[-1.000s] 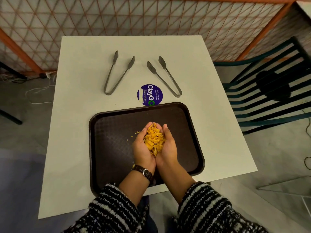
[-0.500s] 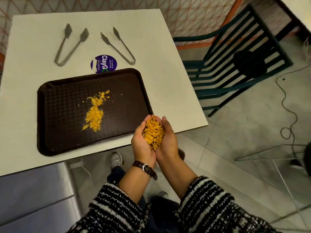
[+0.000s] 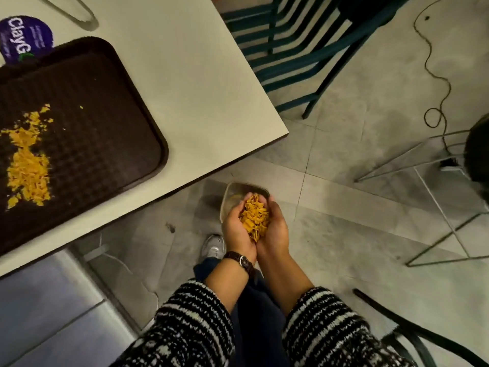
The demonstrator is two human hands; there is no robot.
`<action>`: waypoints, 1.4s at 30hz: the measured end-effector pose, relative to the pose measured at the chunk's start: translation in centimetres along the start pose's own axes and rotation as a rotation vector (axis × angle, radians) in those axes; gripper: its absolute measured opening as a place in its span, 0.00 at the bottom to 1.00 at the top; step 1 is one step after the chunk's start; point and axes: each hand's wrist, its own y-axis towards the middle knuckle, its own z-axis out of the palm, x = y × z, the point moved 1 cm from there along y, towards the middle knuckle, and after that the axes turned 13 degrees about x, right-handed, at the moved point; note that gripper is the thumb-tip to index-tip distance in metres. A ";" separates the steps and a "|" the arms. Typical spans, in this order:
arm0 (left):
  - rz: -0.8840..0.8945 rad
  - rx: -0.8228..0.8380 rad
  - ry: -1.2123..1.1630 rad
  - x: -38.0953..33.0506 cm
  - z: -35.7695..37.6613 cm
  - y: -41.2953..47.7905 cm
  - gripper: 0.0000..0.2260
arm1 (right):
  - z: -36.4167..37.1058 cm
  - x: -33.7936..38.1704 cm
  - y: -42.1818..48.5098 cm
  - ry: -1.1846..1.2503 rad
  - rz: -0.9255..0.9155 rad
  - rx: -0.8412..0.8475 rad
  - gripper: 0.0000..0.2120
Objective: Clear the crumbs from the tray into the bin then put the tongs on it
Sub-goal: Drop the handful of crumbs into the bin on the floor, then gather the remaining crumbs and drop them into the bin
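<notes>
Cupping a crumb pile [image 3: 254, 217]: left hand [image 3: 236, 229] and right hand [image 3: 277, 230] pressed side by side, palms up, fingers curled round the orange flakes. Hands are off the table [image 3: 198, 88], directly over a small clear bin [image 3: 233, 193] standing on the floor tiles near the table's corner; the fingertips overlap its rim in view. Brown tray [image 3: 105, 123] sits on the table near the edge, with tray crumbs [image 3: 27, 165] scattered on its left part. Only the looped end of one pair of tongs [image 3: 80, 15] shows, on the table beyond the tray, beside a purple round sticker [image 3: 25, 35] partly under the tray corner. Wristwatch [image 3: 242, 260] on the left wrist. Teal slatted chair [image 3: 291, 49] beside the table.
</notes>
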 end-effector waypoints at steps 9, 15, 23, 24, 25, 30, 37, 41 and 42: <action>-0.182 -0.116 0.129 5.7 -7.3 17.0 0.17 | -11.1 -2.2 15.5 -0.005 -0.005 -0.252 0.12; -0.193 -0.266 0.241 5.8 -9.3 22.2 0.13 | -13.4 -2.5 20.1 -0.189 0.155 -0.317 0.18; -0.189 -0.240 0.284 3.9 -6.0 19.9 0.18 | -9.9 -0.6 17.2 -0.233 0.147 -0.300 0.22; -0.190 -0.227 0.301 3.4 -5.1 18.7 0.19 | -9.0 -0.1 16.1 -0.233 0.142 -0.301 0.22; -0.195 -0.208 0.324 2.9 -4.2 17.4 0.19 | -8.1 0.4 14.9 -0.237 0.135 -0.299 0.22; -0.212 -0.110 0.356 0.2 -0.9 10.3 0.18 | -2.9 2.7 7.4 -0.445 0.088 -0.254 0.17; -0.158 0.118 0.273 -4.6 5.2 -1.6 0.15 | 6.1 6.9 -3.3 -0.619 -0.035 0.060 0.13; 0.015 0.202 0.293 -8.8 6.9 -8.1 0.13 | 11.1 7.4 -7.5 -0.696 -0.080 0.270 0.14; 0.057 0.207 0.298 -9.8 6.8 -9.2 0.13 | 11.9 7.3 -8.2 -0.743 -0.089 0.315 0.15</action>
